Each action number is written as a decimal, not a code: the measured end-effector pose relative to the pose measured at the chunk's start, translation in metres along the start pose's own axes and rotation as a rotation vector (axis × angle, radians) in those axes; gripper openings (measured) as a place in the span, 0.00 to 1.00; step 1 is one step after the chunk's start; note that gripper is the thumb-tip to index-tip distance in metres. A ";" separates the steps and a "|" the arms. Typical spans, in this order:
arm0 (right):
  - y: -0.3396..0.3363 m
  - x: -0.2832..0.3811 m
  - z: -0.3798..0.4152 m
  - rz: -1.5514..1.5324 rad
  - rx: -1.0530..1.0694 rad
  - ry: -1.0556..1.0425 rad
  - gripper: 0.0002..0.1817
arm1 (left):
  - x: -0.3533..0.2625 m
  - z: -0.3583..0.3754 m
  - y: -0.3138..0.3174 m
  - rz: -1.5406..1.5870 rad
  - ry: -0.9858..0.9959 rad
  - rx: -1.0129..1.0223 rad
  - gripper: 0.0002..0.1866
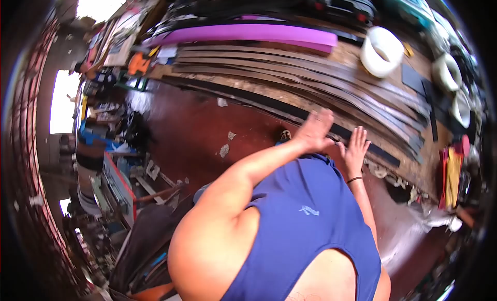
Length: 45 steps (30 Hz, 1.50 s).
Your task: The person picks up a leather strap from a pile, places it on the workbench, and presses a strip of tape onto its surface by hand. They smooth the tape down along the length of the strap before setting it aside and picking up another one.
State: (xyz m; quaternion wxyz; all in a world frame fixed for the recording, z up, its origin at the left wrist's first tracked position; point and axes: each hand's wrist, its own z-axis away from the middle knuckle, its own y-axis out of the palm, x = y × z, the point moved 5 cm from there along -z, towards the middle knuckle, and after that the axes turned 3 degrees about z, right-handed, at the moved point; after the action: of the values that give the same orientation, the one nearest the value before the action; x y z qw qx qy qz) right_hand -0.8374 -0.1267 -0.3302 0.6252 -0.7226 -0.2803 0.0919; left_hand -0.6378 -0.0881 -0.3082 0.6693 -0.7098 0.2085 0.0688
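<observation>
In the head view, the left hand (316, 132) and the right hand (356, 149) are by the near edge of the table (419, 172). The fingers of both are let go and spread out flat. They are on or just over a long black strip (382, 153), but it is hard to tell how hard they press. The black strip lies along that edge, in front of the brown strips (290, 78).

The black strip could slip off the table, because it sits so close to the edge. It could also bend or go crooked if one hand pushes more than the other. The brown strips look loose and fan out at the right, so a bump might mix them up. A wide swing forward might knock the white roll (383, 68). Past the brown strips, the purple sheet (248, 36) takes up room too. The hands seem to have most room on the near side, over the red floor (191, 130).
</observation>
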 end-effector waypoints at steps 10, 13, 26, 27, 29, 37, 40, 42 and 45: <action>-0.020 0.044 -0.016 0.077 0.305 0.040 0.53 | 0.170 0.086 -0.066 -0.131 -0.377 -0.013 0.50; -0.018 0.047 -0.017 0.169 0.347 0.027 0.53 | 0.244 0.122 -0.108 -0.146 -0.401 -0.015 0.51; -0.013 0.060 -0.029 0.507 0.617 0.166 0.58 | 0.568 0.266 -0.256 -0.335 -0.844 -0.093 0.55; -0.014 0.063 -0.031 0.512 0.637 0.193 0.57 | 0.589 0.272 -0.263 -0.337 -0.923 -0.092 0.55; -0.015 0.066 -0.035 0.522 0.677 0.244 0.57 | 0.627 0.286 -0.280 -0.289 -1.026 -0.101 0.55; -0.018 0.064 -0.043 0.629 0.872 0.299 0.69 | 0.706 0.303 -0.325 -0.394 -1.168 -0.064 0.50; -0.014 0.057 -0.038 0.629 0.869 0.306 0.71 | 0.710 0.305 -0.321 -0.346 -1.137 -0.096 0.51; -0.015 0.064 -0.042 0.602 0.879 0.335 0.70 | 0.715 0.306 -0.325 -0.267 -1.174 -0.001 0.52; -0.018 0.058 -0.041 0.495 0.841 0.312 0.64 | 0.710 0.296 -0.330 -0.303 -1.226 0.137 0.51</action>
State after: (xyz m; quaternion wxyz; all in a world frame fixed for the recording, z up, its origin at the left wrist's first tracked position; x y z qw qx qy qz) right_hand -0.7748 -0.1308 -0.2924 0.8556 -0.4586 0.0570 0.2333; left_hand 0.1854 0.0629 -0.2993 0.7134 -0.5187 -0.3113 0.3537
